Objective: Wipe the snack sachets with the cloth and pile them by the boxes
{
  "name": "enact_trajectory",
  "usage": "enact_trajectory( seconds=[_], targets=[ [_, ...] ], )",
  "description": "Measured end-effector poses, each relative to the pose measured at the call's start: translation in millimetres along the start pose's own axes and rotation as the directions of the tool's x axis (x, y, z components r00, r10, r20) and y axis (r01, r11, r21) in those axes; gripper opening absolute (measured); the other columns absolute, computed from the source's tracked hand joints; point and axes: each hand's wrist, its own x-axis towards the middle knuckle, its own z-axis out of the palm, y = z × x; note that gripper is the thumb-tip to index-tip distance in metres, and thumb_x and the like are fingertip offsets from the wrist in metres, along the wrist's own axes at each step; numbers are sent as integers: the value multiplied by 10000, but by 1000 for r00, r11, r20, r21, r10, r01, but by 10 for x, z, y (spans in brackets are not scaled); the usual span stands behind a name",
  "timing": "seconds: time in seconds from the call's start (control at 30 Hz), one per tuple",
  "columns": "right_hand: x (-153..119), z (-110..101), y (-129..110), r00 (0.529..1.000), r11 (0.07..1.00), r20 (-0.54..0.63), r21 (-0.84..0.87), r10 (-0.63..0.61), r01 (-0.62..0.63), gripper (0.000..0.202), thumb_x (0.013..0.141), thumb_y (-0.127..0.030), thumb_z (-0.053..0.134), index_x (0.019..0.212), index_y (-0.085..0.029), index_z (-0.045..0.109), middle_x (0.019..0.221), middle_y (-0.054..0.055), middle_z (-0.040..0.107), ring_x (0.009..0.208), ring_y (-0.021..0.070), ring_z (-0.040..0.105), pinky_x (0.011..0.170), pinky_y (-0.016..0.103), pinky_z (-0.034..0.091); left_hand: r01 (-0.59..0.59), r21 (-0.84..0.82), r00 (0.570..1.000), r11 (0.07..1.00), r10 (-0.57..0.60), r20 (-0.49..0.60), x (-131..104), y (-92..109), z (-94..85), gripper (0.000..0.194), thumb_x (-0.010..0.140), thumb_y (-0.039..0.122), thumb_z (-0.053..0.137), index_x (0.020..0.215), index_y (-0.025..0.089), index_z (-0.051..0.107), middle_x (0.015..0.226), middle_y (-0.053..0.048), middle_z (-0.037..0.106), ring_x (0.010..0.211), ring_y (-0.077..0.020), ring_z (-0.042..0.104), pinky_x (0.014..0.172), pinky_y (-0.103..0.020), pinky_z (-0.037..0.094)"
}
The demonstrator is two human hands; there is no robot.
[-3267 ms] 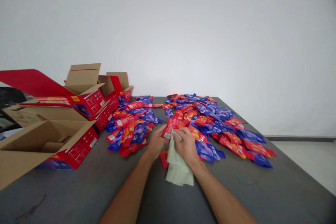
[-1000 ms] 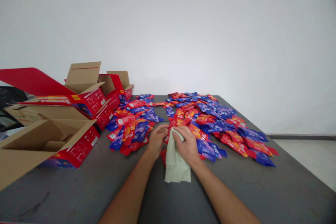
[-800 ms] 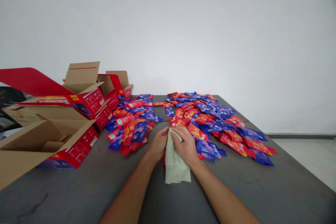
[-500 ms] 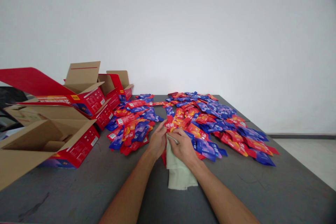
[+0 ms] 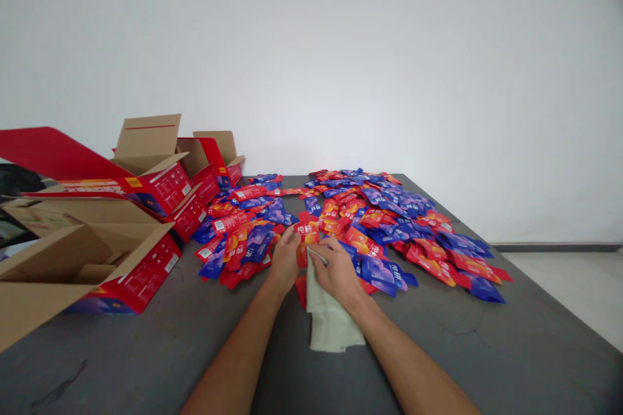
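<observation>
A red packet (image 5: 307, 228) with white lettering stands out between my hands at the middle of the table. My left hand (image 5: 285, 260) grips its left edge. Bunched in the closed fingers of my right hand (image 5: 335, 271) is a pale green cloth (image 5: 327, 318), which lies against the packet's lower right part and hangs down onto the table. Beneath my hands, another red packet (image 5: 301, 290) shows in part. To the left is a pile of red and blue packets (image 5: 236, 245); a larger pile (image 5: 394, 230) spreads to the right and back.
Open red cartons with brown insides stand along the left: a near one (image 5: 146, 272), one behind it (image 5: 168, 189) and one at the back (image 5: 234, 172). The grey table (image 5: 438, 363) reaches a white wall (image 5: 341, 65). Its right edge slants past the floor.
My left hand has moved slightly left and down, and more of the red packet's face shows between my hands. My right hand still holds the cloth. The view has shifted a little.
</observation>
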Motion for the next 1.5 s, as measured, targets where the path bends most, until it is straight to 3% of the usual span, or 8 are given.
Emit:
enact_trajectory(
  seconds=[0.33, 0.57, 0.7, 0.8, 0.97, 1.07, 1.3, 1.5],
  targets=[
    [108, -222, 80, 965, 996, -251, -18, 83, -90, 255, 951, -256, 514, 1078, -211, 730, 1017, 94, 637, 938, 210, 606, 875, 363, 512, -132, 394, 975, 909, 48, 217, -118, 96, 84, 200, 790, 231, 668, 970, 216, 752, 1063, -54, 734, 1072, -237, 620, 1014, -342, 416],
    [66, -91, 59, 992, 999, -117, -22, 47, -49, 234, 949, -245, 520, 1025, -233, 741, 974, 80, 636, 886, 198, 613, 823, 337, 524, -156, 394, 971, 906, 67, 230, -127, 130, 81, 162, 752, 177, 632, 881, 215, 723, 974, -41, 731, 971, -225, 627, 934, -314, 443],
    [28, -16, 25, 1000, 1000, -23, -2, 4, -4, 216, 937, -208, 540, 1017, -244, 737, 965, 71, 645, 905, 196, 615, 825, 321, 524, -80, 409, 986, 909, 12, 167, -97, 70, 38, 367, 639, 63, 589, 971, 208, 640, 912, -22, 714, 860, -205, 651, 788, -294, 486],
    [16, 5, 14, 1000, 1000, -4, -2, 5, -5, 218, 931, -189, 547, 1032, -242, 734, 968, 69, 647, 915, 193, 612, 835, 319, 519, -152, 488, 988, 860, 144, 54, -43, 30, -48, 415, 602, 27, 598, 976, 208, 591, 916, -32, 693, 861, -201, 649, 793, -299, 483],
    [10, 8, 43, 1000, 999, 6, -24, 26, -25, 214, 926, -195, 553, 1000, -239, 749, 955, 67, 650, 911, 190, 617, 830, 311, 523, -269, 597, 926, 755, 374, -55, 4, 170, -219, 452, 622, 22, 645, 1028, 217, 609, 953, -53, 676, 874, -210, 632, 852, -329, 466],
    [-3, 28, 80, 999, 999, -8, -24, 31, -32, 217, 922, -207, 560, 1023, -239, 749, 979, 68, 656, 909, 188, 625, 837, 312, 528, -301, 729, 878, 615, 477, -40, -5, 355, -287, 427, 730, 78, 605, 1131, 224, 620, 1051, -85, 685, 977, -247, 639, 923, -367, 459],
    [-16, 60, 153, 998, 999, -44, -1, 45, -45, 216, 911, -228, 576, 1033, -242, 754, 985, 71, 675, 903, 193, 647, 835, 318, 540, -241, 926, 698, 290, 715, -42, 98, 650, -668, 422, 848, 128, 461, 1219, 202, 649, 1261, -107, 650, 1199, -292, 557, 1080, -425, 364],
    [5, 18, 195, 996, 997, -58, -21, 67, -69, 201, 896, -219, 582, 978, -237, 764, 969, 71, 692, 877, 199, 655, 832, 330, 542, -162, 979, 684, 123, 729, 22, 178, 641, -825, 398, 797, 77, 449, 1084, 171, 708, 1178, -139, 670, 1185, -310, 527, 1114, -500, 289]
  ],
)
